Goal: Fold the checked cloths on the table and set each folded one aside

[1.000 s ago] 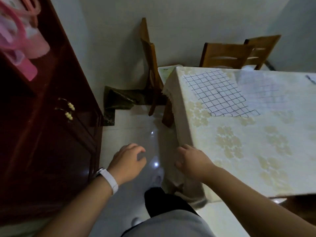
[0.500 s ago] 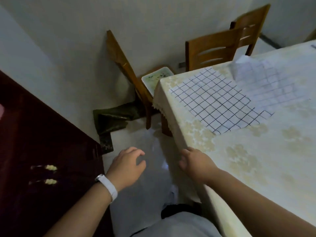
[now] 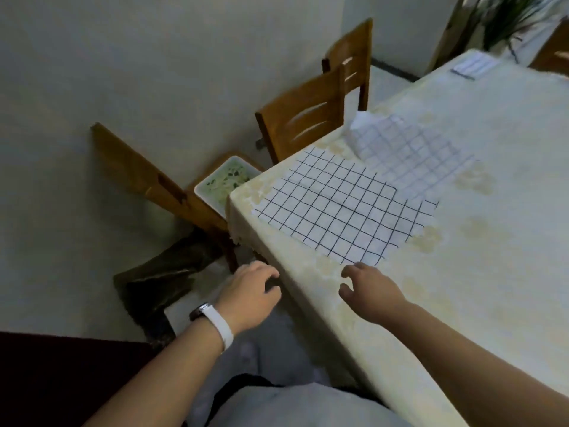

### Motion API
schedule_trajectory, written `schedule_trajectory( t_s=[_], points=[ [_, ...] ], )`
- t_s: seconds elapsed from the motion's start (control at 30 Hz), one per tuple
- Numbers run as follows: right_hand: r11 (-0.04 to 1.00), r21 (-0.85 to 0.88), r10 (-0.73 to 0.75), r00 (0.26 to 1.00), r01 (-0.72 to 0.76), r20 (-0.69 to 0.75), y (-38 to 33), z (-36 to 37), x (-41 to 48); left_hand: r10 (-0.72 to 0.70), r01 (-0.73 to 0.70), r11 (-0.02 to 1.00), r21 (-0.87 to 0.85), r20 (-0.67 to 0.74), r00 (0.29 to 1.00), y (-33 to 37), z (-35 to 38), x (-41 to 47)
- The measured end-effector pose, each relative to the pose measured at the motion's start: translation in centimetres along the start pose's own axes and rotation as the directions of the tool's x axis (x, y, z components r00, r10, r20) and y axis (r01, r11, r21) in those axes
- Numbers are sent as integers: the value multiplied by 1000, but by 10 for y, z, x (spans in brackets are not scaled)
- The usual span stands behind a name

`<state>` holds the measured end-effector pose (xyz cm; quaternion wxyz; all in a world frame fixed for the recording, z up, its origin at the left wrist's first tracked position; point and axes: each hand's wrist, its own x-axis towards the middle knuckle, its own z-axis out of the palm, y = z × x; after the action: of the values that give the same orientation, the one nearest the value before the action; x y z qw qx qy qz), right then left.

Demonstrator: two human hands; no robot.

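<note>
You are at the very start: nothing in front of you is folded yet. Two checked cloths lie spread flat near the corner of the table point(image 3: 462, 272). The dark-checked cloth point(image 3: 338, 208) is nearer you, and the pale-checked cloth point(image 3: 412, 149) lies beyond it with its far corner turned up. Their edges overlap where they meet.

Your right hand point(image 3: 366, 288) hovers over the tablecloth with its fingers loosely spread. The fingertips are just beside the near corner of the dark-checked cloth, and the hand holds nothing. Your left hand point(image 3: 249, 291), the one with the white wristband point(image 3: 220, 326), hangs off the table's edge. Its fingers are loosely curled and it too is empty.

So both folds are left to do, and then each cloth has to be set aside. The dark one looks like the first you will take, since it is the one within reach.

By count there are two unfolded cloths and two free hands. There is also one small pale thing point(image 3: 471, 66) at the table's far end; it may be a cloth already folded and set aside, but it is too blurred to say. Three wooden chairs point(image 3: 308, 118) stand on the wall side, and one holds a white tray point(image 3: 224, 183) on its seat.
</note>
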<state>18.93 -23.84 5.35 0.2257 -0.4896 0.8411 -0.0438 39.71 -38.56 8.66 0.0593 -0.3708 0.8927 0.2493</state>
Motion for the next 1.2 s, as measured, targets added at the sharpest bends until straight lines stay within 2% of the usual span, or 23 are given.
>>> schedule_trajectory(
  t_s=[0.23, 0.4, 0.63, 0.9, 1.07, 1.2],
  points=[
    [966, 22, 256, 967, -256, 15, -1, 14, 28, 204, -209, 978, 16, 156, 966, -26, -6, 90],
    [891, 76, 446, 895, -447, 22, -29, 20, 50, 317, -352, 935, 50, 328, 890, -57, -22, 154],
    [780, 83, 621, 784, -620, 18, -55, 24, 67, 457, -529, 843, 97, 392, 799, -80, -22, 230],
    [719, -9, 694, 718, -695, -61, -46, 32, 79, 566, -700, 643, 311, 422, 708, -79, -3, 276],
    [726, -112, 675, 734, -679, -76, -21, 42, 92, 582, -750, 535, 389, 474, 661, -83, 3, 290],
    [766, -168, 625, 780, -620, -27, 0, 50, 96, 613, -781, 474, 407, 485, 624, -80, 5, 294]
  ],
)
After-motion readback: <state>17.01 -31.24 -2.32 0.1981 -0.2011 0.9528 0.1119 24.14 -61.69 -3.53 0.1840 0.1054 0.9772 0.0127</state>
